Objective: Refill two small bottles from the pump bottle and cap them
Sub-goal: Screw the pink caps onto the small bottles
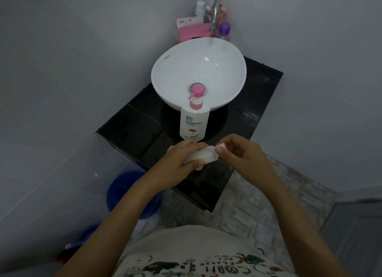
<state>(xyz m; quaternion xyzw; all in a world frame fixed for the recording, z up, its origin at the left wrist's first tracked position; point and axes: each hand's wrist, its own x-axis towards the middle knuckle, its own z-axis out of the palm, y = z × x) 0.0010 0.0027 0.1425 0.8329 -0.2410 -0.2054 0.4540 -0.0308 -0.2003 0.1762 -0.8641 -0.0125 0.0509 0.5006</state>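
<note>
The left hand (187, 157) is gripping a small translucent bottle (201, 156), tilted on its side above the near edge of the black counter (128, 130). The right hand (237, 152) is pinching the bottle's cap (215, 150) at its mouth end. The bottle is probably light, soft-walled and slippery if soapy; holding the body mid-length looks safest. The Shokubutsu pump bottle (193, 122) is standing just beyond, touching the white basin (165, 70).

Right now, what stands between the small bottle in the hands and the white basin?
In the head view, the pump bottle stands on the black counter between the small bottle and the basin.
</note>
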